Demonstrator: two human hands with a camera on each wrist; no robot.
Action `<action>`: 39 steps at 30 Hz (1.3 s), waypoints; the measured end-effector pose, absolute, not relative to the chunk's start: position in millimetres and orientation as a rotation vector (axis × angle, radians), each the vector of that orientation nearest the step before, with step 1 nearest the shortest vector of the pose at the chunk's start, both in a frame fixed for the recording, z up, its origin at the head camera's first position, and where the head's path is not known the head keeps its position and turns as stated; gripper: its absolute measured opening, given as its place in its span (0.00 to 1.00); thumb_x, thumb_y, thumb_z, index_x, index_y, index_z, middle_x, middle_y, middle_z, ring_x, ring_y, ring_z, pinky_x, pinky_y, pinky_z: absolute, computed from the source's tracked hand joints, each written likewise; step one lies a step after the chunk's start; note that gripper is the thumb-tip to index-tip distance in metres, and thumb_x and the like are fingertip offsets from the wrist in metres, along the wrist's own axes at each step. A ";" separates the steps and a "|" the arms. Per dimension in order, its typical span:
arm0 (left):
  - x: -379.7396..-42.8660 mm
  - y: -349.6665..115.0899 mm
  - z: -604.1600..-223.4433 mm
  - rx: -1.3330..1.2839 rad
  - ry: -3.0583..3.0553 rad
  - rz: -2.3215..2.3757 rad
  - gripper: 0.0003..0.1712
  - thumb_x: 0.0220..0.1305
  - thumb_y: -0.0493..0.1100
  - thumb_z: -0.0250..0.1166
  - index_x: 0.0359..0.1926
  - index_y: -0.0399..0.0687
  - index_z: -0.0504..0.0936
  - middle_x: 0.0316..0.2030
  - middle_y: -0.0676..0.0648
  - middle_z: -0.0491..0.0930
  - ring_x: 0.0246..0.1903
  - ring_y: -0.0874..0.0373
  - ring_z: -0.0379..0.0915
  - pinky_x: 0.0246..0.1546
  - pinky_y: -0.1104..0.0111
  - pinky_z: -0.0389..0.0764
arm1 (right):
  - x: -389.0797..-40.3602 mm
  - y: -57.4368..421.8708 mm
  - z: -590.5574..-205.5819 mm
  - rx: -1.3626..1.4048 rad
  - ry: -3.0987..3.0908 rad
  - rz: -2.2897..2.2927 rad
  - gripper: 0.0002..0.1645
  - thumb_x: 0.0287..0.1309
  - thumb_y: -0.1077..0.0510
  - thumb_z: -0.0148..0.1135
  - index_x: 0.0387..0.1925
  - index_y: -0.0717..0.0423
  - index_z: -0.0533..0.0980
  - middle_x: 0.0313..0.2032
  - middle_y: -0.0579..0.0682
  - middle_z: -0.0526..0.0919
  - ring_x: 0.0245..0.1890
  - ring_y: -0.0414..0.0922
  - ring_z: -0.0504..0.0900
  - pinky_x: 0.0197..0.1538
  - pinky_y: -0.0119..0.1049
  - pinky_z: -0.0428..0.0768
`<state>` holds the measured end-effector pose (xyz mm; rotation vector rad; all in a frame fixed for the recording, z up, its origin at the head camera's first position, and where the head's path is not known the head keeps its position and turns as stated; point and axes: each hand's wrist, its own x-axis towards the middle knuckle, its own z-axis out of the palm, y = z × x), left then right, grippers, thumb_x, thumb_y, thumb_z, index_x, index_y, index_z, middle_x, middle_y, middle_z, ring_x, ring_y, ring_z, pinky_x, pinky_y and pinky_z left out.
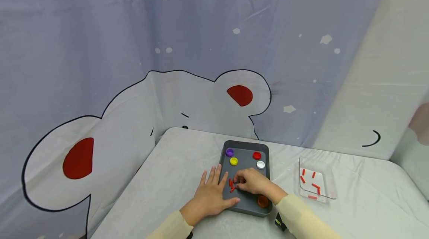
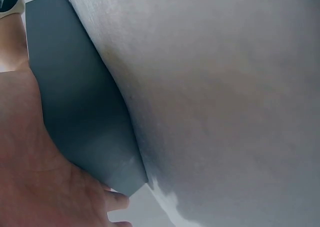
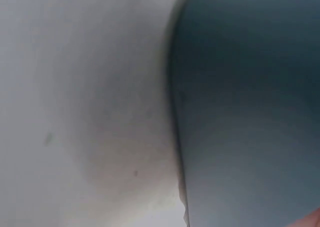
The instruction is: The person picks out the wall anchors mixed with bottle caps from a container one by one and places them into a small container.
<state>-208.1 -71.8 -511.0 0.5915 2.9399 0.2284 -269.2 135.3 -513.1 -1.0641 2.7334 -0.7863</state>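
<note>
A grey tray [image 1: 244, 146] lies on the table. My left hand [image 1: 210, 196] lies spread along its left rim, fingers straight, thumb reaching over the tray; the left wrist view shows the palm against the tray's outer wall. Over the tray's middle, my right hand [image 1: 254, 182] has curled fingers, with thumb and fingertips pinching at a small red stick [image 1: 232, 190]. More red sticks [image 1: 230, 182] lie close together beside these fingertips. Most of the right hand is out of its wrist view, which shows the tray wall.
Inside the tray are purple [image 1: 229, 152], yellow [image 1: 233, 161], red [image 1: 256, 155] and white [image 1: 260, 164] round caps, plus an orange-brown round piece [image 1: 263, 201]. To the right stands a clear container [image 1: 330, 185] with several red sticks. A patterned curtain [image 1: 201, 38] hangs behind the table.
</note>
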 end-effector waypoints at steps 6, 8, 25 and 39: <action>-206.9 -72.0 -510.1 0.592 2.938 0.231 0.59 0.61 0.84 0.46 0.80 0.49 0.56 0.81 0.40 0.41 0.79 0.42 0.36 0.75 0.42 0.40 | -263.3 132.8 -513.0 -1.017 2.747 -0.783 0.06 0.58 0.58 0.73 0.34 0.53 0.81 0.20 0.37 0.75 0.21 0.31 0.69 0.28 0.29 0.71; -207.0 -72.3 -511.1 0.593 2.939 0.229 0.59 0.61 0.84 0.46 0.80 0.49 0.56 0.81 0.40 0.41 0.79 0.42 0.36 0.75 0.42 0.40 | -260.0 131.0 -512.1 -0.972 2.741 -0.770 0.10 0.57 0.54 0.74 0.34 0.52 0.80 0.20 0.37 0.75 0.22 0.32 0.70 0.28 0.29 0.71; -205.6 -71.3 -509.5 0.594 2.946 0.204 0.60 0.60 0.85 0.43 0.80 0.50 0.56 0.81 0.41 0.41 0.80 0.43 0.36 0.75 0.42 0.41 | -252.2 114.5 -511.3 -0.769 2.830 -0.573 0.20 0.53 0.43 0.76 0.28 0.47 0.74 0.25 0.40 0.73 0.27 0.39 0.71 0.33 0.37 0.72; -207.6 -71.9 -511.1 0.598 2.954 0.235 0.60 0.61 0.84 0.46 0.79 0.48 0.57 0.80 0.40 0.42 0.79 0.42 0.37 0.75 0.42 0.41 | -251.0 117.9 -513.6 -0.810 2.828 -0.646 0.12 0.50 0.54 0.73 0.31 0.51 0.75 0.25 0.41 0.73 0.26 0.39 0.69 0.28 0.35 0.69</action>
